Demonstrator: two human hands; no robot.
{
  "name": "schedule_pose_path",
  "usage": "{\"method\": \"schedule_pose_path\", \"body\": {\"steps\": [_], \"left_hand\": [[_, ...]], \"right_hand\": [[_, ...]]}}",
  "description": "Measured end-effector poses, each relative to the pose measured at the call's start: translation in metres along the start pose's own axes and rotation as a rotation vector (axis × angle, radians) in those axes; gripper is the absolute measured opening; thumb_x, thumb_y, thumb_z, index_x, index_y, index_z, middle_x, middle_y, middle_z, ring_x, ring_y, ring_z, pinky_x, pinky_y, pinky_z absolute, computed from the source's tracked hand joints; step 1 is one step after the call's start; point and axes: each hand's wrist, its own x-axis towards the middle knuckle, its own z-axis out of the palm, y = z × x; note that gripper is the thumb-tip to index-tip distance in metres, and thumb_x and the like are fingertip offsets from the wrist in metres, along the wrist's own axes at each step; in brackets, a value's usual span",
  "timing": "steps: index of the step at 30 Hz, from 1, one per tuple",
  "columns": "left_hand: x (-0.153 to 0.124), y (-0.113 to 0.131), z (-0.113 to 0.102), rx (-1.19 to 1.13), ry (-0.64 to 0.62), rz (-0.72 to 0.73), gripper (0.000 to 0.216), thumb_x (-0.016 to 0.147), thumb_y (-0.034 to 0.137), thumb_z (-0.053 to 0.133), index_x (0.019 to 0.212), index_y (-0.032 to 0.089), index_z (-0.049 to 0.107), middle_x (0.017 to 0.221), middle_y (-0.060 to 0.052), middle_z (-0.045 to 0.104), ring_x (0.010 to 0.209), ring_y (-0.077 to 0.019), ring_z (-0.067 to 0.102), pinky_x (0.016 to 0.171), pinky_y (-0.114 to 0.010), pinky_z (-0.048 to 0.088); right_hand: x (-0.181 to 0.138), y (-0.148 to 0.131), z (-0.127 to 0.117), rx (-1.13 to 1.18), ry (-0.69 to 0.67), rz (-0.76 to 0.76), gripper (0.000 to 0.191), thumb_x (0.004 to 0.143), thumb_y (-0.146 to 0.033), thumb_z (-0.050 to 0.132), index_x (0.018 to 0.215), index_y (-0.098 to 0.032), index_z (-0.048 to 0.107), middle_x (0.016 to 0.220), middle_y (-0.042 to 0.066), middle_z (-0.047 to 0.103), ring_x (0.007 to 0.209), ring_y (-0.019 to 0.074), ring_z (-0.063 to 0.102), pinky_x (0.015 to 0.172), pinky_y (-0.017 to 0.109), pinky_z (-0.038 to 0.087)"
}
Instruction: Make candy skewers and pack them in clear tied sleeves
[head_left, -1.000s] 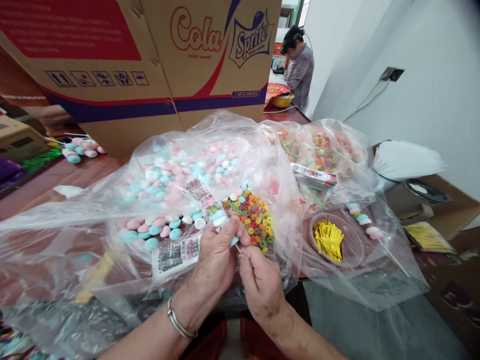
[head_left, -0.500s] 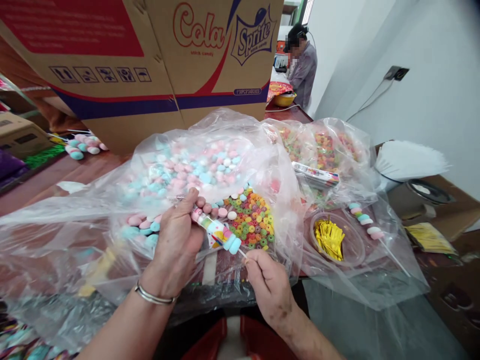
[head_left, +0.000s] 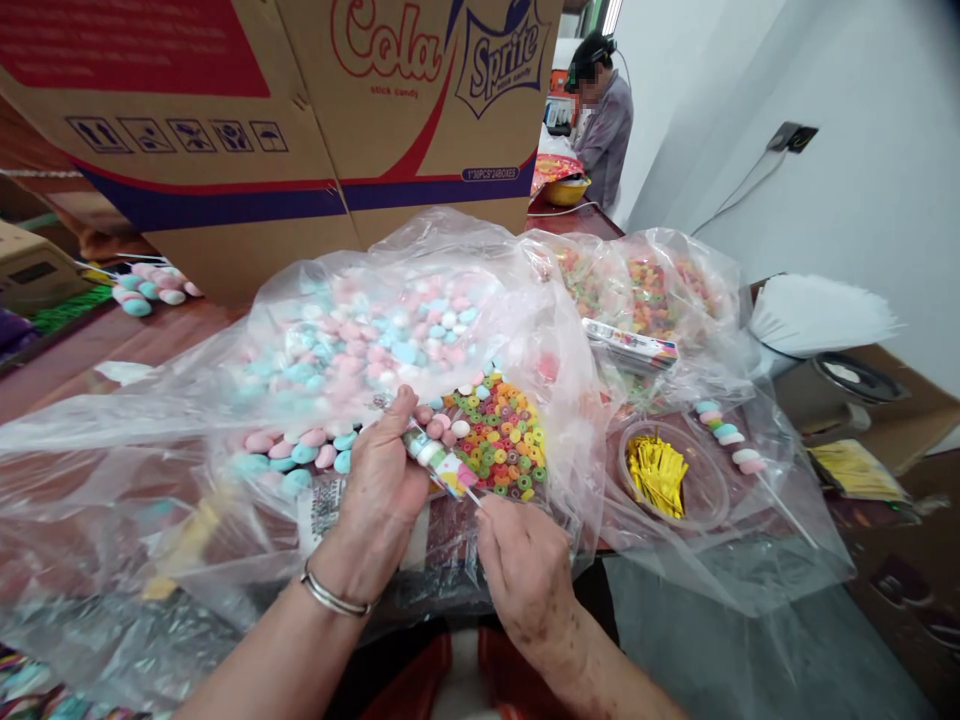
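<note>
My left hand (head_left: 388,478) is closed round a printed clear wrapper with a candy skewer (head_left: 442,465) inside it. The white stick at the skewer's lower end is pinched by my right hand (head_left: 521,555). Pastel candies fill the wrapper, and its upper end is partly hidden by my left fingers. Just beyond lie coloured ring gummies (head_left: 506,435) on the plastic sheet. Pink, blue and white marshmallow-like candies (head_left: 300,452) lie left of my left hand, and a larger heap (head_left: 375,335) sits behind under clear plastic.
A large cardboard box (head_left: 247,225) stands at the back. To the right are a tub of gold twist ties (head_left: 656,475), another candy skewer (head_left: 726,432), a stack of wrappers (head_left: 630,343) and white sticks (head_left: 821,315). Another person (head_left: 604,125) works at the far end.
The skewer has gone deeper into the wrapper; the blue candies at its lower end now sit inside or out of sight. My right hand has moved slightly left, closer to my left hand.
</note>
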Motion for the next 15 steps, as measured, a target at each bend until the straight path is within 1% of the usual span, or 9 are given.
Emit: {"method": "schedule_pose_path", "body": {"steps": [2, 5, 6, 8, 10, 11, 13, 15], "left_hand": [[-0.006, -0.009, 0.001, -0.004, -0.026, -0.013, 0.022, 0.086, 0.018, 0.064, 0.067, 0.014, 0.053, 0.059, 0.003, 0.049, 0.045, -0.0081, 0.046, 0.043, -0.021, 0.045], [-0.014, -0.019, 0.004, -0.028, -0.102, 0.015, 0.023, 0.077, 0.017, 0.074, 0.067, 0.014, 0.053, 0.060, 0.004, 0.047, 0.046, -0.0060, 0.043, 0.044, -0.019, 0.043], [-0.016, -0.021, 0.005, -0.032, -0.122, 0.028, 0.023, 0.075, 0.016, 0.076, 0.067, 0.014, 0.054, 0.060, 0.005, 0.047, 0.047, -0.0060, 0.043, 0.044, -0.019, 0.042], [-0.015, -0.019, 0.005, -0.025, -0.148, 0.055, 0.024, 0.073, 0.016, 0.077, 0.068, 0.014, 0.054, 0.060, 0.005, 0.046, 0.048, -0.0062, 0.043, 0.044, -0.019, 0.042], [-0.012, -0.013, 0.006, -0.017, -0.142, 0.090, 0.025, 0.073, 0.017, 0.077, 0.067, 0.014, 0.053, 0.059, 0.005, 0.046, 0.048, -0.0060, 0.043, 0.045, -0.019, 0.042], [-0.010, -0.010, 0.006, -0.016, -0.130, 0.112, 0.026, 0.073, 0.017, 0.078, 0.066, 0.014, 0.053, 0.059, 0.005, 0.045, 0.047, -0.0060, 0.042, 0.045, -0.019, 0.042], [-0.008, -0.008, 0.006, -0.015, -0.111, 0.139, 0.026, 0.072, 0.018, 0.078, 0.066, 0.014, 0.053, 0.058, 0.005, 0.045, 0.046, -0.0057, 0.042, 0.043, -0.019, 0.041], [-0.008, -0.010, 0.006, -0.007, -0.122, 0.133, 0.025, 0.072, 0.018, 0.078, 0.068, 0.014, 0.054, 0.058, 0.005, 0.047, 0.045, -0.0052, 0.042, 0.040, -0.017, 0.038]], "right_hand": [[0.003, 0.000, 0.002, 0.080, -0.049, 0.088, 0.024, 0.093, -0.013, 0.040, 0.077, -0.019, 0.057, 0.057, 0.001, 0.059, 0.052, 0.0135, 0.054, 0.053, 0.026, 0.037], [0.009, -0.001, 0.002, 0.252, -0.128, 0.225, 0.027, 0.094, -0.017, 0.038, 0.072, -0.020, 0.053, 0.052, -0.002, 0.053, 0.046, 0.0110, 0.049, 0.048, 0.024, 0.035], [0.009, -0.001, 0.001, 0.308, -0.149, 0.258, 0.027, 0.095, -0.019, 0.038, 0.073, -0.019, 0.054, 0.052, -0.003, 0.053, 0.046, 0.0106, 0.049, 0.048, 0.023, 0.035], [0.009, 0.000, -0.001, 0.400, -0.161, 0.299, 0.021, 0.095, -0.022, 0.040, 0.084, -0.017, 0.057, 0.058, -0.002, 0.058, 0.051, 0.0108, 0.054, 0.051, 0.021, 0.039], [0.007, 0.001, -0.003, 0.418, -0.151, 0.307, 0.019, 0.095, -0.025, 0.043, 0.096, -0.015, 0.059, 0.065, 0.000, 0.063, 0.058, 0.0117, 0.059, 0.056, 0.020, 0.042], [0.005, 0.002, -0.004, 0.394, -0.148, 0.292, 0.020, 0.095, -0.025, 0.043, 0.097, -0.015, 0.059, 0.066, 0.000, 0.063, 0.058, 0.0120, 0.060, 0.057, 0.021, 0.042], [0.003, 0.002, -0.004, 0.314, -0.151, 0.241, 0.024, 0.096, -0.024, 0.040, 0.088, -0.015, 0.060, 0.060, -0.001, 0.058, 0.054, 0.0117, 0.056, 0.055, 0.021, 0.040], [0.003, 0.002, -0.004, 0.259, -0.155, 0.195, 0.030, 0.098, -0.022, 0.036, 0.079, -0.016, 0.059, 0.056, -0.002, 0.054, 0.050, 0.0110, 0.053, 0.053, 0.022, 0.037]]}}
